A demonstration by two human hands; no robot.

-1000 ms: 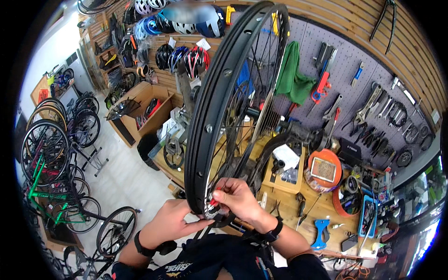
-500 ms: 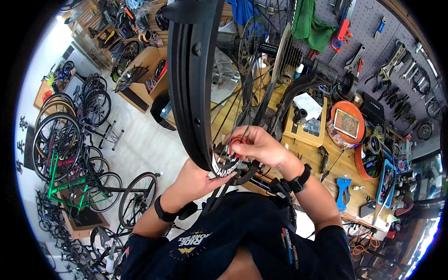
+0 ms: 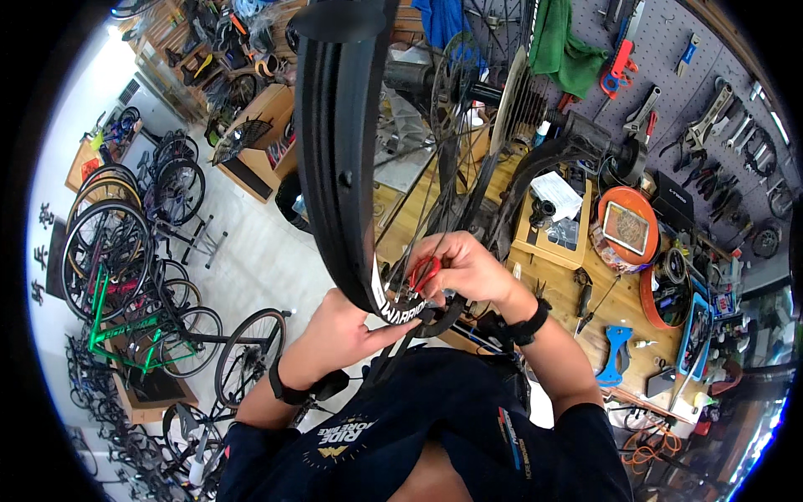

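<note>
A black bicycle wheel rim (image 3: 335, 167) with a white printed label at its near end stands upright in front of me. Its thin spokes run to a hub with a cassette (image 3: 523, 100) and a brake disc, clamped in a dark wheel stand (image 3: 535, 167). My right hand (image 3: 464, 266) pinches a red spoke wrench (image 3: 424, 273) among the spokes, just inside the rim's near end. My left hand (image 3: 341, 328) grips the rim from its left and underside, one digit lying along the lower edge; its other fingers are partly hidden.
The wooden workbench (image 3: 527, 289) on the right holds a cardboard box (image 3: 548, 238), an orange round tray (image 3: 623, 219), a blue tool (image 3: 616, 351) and a screwdriver. Hand tools and a green cloth (image 3: 565, 50) hang on the pegboard. Several bicycles (image 3: 134, 335) stand at the left.
The red spoke wrench has changed angle between my right fingers, and the right hand has closed more around it. The rim has turned a little; its holes appear in different places.
</note>
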